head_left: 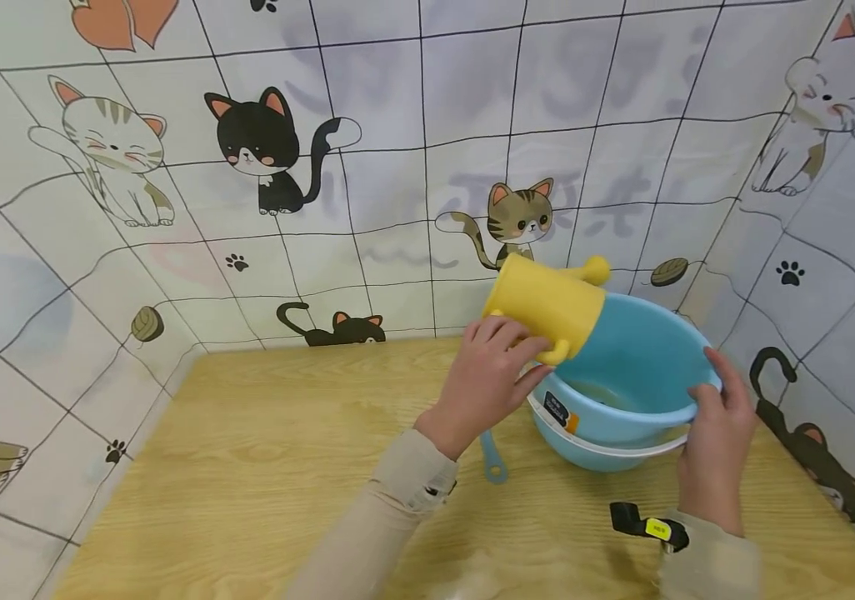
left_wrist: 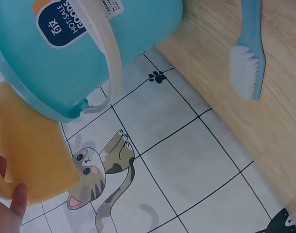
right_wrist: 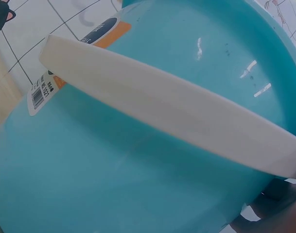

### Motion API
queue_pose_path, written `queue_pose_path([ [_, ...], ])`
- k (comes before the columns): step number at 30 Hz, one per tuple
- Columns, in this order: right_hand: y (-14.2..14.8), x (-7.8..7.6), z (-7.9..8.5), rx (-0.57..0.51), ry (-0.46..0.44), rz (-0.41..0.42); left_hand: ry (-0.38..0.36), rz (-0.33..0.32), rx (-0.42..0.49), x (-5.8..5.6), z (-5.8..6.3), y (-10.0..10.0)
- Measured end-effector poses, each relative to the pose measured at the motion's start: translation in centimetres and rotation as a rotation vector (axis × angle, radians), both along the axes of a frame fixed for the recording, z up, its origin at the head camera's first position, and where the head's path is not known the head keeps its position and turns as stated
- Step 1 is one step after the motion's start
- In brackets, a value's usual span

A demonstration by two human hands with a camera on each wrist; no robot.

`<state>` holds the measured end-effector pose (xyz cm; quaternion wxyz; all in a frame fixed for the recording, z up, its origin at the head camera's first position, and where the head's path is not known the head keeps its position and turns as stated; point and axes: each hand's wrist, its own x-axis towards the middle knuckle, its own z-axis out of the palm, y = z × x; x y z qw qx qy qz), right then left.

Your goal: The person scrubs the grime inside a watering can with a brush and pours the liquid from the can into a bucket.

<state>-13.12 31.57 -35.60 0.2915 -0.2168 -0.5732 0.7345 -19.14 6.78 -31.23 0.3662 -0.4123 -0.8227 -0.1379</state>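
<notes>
A yellow watering can (head_left: pixel 543 304) is tipped onto its side, one end over the left rim of a light blue bucket (head_left: pixel 645 354). My left hand (head_left: pixel 482 375) grips the can's handle, with the thumb along it in the left wrist view. The round-ended spout points away to the right. My right hand (head_left: pixel 720 429) holds the bucket's right rim, thumb inside the rim and fingers outside. The bucket leans, and its white carrying handle (right_wrist: pixel 172 104) hangs across the near side. What lies at the bucket's bottom is too unclear to tell.
A blue brush (left_wrist: pixel 252 53) with white bristles lies on the wooden tabletop (head_left: pixel 285 450), left of the bucket. Cat-patterned tile sheeting (head_left: pixel 397 183) lines the back and both sides. A black strap with a yellow label (head_left: pixel 656 527) sits at the right wrist.
</notes>
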Motion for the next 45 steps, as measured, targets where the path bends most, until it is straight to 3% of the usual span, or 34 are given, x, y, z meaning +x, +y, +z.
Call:
queue_pose_path([
  [11,-0.2,-0.4,-0.2,0.045,-0.004,-0.020,0.022,0.099,0.053,-0.4,-0.9,-0.4],
  [25,-0.3,-0.2,0.0,-0.008,0.035,-0.029,-0.065,0.140,0.163,-0.4,-1.8,-0.8],
  [29,-0.3,-0.2,-0.1,0.006,0.030,-0.034,-0.101,0.135,0.261,-0.3,-2.4,-0.7],
  [35,-0.4,-0.2,0.0,0.011,0.004,-0.030,-0.219,0.128,0.480,0.0,-4.0,-0.6],
  [40,-0.4,-0.3,-0.2,0.013,0.015,-0.026,-0.253,0.138,0.556,0.3,-5.1,-0.3],
  [45,-0.4,-0.3,-0.2,0.016,0.036,-0.039,-0.316,0.095,0.650,0.7,-6.1,0.1],
])
